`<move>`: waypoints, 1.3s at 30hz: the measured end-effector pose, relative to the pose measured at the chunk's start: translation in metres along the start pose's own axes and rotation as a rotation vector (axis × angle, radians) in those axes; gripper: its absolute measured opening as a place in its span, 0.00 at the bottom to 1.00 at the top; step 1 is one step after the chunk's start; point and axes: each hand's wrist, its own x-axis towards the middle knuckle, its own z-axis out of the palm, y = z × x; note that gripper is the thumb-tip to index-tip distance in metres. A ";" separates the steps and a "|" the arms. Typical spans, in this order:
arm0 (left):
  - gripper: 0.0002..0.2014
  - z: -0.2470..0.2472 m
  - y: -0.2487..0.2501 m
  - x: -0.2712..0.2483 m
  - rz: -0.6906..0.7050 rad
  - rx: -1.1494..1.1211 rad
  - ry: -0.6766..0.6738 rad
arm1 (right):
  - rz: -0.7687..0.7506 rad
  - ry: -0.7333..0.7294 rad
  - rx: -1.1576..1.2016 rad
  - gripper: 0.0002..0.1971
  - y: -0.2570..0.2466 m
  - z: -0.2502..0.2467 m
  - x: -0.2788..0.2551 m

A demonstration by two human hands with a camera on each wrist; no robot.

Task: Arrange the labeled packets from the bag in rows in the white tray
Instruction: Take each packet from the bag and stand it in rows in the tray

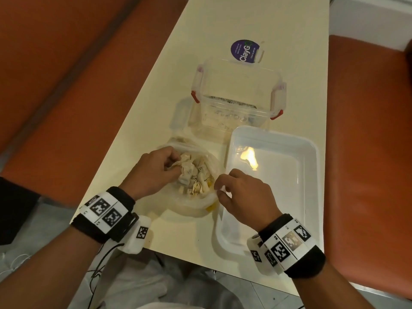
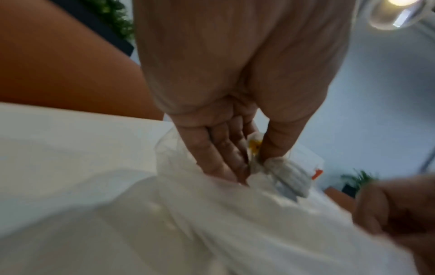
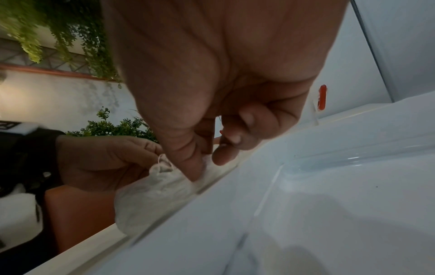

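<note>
Both hands work a clear crinkled plastic bag on the table: left hand pinches one small tagged paper packet inside; right hand grips the bag's rim. Bare white rectangular plastic tray lies at three o'clock, nearer the right.

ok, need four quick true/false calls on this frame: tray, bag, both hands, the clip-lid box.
1. The white plastic tray holds no packets. True.
2. The left hand rests flat on the table. False: its fingers are in the clear plastic bag, pinching a packet.
3. The right hand pinches the bag's rim. True.
4. The clear red-clipped box sits inside the tray. False: it stands behind the tray.
</note>
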 end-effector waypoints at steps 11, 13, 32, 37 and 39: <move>0.12 -0.005 0.034 -0.021 -0.155 -1.117 -0.188 | 0.011 0.108 0.417 0.10 0.001 -0.004 -0.005; 0.13 -0.003 0.036 -0.023 -0.153 -1.170 -0.189 | 0.033 0.122 0.591 0.11 -0.003 -0.008 -0.003; 0.13 0.023 0.071 -0.026 -0.136 -1.131 -0.220 | 0.148 0.198 1.118 0.10 -0.025 -0.038 -0.011; 0.04 0.020 0.071 -0.027 -0.187 -1.324 -0.299 | 0.166 0.107 1.285 0.07 -0.015 -0.039 -0.019; 0.06 0.021 0.073 -0.027 -0.195 -1.362 -0.316 | 0.180 0.091 1.342 0.08 -0.013 -0.039 -0.021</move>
